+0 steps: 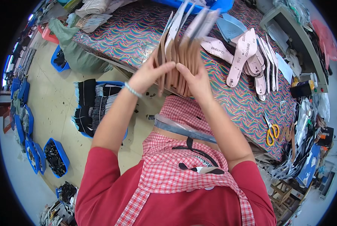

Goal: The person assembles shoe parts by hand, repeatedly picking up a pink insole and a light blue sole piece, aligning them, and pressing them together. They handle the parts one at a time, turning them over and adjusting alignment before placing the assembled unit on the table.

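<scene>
Between my two hands is a fanned stack of shoe insoles (181, 52), pale printed faces at the far end and tan edges toward me. My left hand (153, 73) grips the stack's left side, its thumb laid across the near edge. On the other side my right hand (196, 81) holds it the same way, the two thumbs almost meeting. The far ends of the insoles are smeared by motion. Right of the stack, more loose pinkish-white insoles (242, 56) lie overlapping on the table.
The table (225, 109) has a wavy multicoloured cover. Yellow-handled scissors (272, 133) lie near its right edge. A blue tray (230, 26) and a larger blue bin (223, 5) stand at the back. Left on the floor, a blue crate (100, 83) holds black and grey pieces.
</scene>
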`<state>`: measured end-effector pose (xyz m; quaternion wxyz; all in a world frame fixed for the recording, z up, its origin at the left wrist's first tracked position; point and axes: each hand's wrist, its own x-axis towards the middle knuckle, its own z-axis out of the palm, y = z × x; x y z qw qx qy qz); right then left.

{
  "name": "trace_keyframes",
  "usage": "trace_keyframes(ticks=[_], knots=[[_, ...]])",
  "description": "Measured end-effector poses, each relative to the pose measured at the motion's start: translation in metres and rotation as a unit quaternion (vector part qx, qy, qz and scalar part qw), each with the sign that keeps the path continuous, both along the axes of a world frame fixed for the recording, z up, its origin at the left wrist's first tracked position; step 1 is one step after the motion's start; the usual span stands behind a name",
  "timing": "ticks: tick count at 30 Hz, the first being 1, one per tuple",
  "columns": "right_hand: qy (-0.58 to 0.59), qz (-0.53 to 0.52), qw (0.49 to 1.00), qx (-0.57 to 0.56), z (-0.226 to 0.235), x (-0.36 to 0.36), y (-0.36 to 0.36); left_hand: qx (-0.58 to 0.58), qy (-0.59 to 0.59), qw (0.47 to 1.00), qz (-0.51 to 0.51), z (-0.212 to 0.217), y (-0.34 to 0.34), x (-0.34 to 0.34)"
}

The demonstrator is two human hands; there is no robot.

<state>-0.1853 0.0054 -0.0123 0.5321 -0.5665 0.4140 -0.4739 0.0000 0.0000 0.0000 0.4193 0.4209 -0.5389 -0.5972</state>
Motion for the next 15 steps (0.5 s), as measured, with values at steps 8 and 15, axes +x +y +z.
trace_keyframes(ticks=[8,15], knots=[[0.353,0.085,0.916,-0.173,0.076,-0.038,0.022,-0.212,0.110,0.971,-0.033,0.028,0.007,-0.001],[0.576,0.172,0.795,-0.085,0.092,-0.028,0.024,-0.263,-0.006,0.964,-0.032,0.005,0.017,-0.015]])
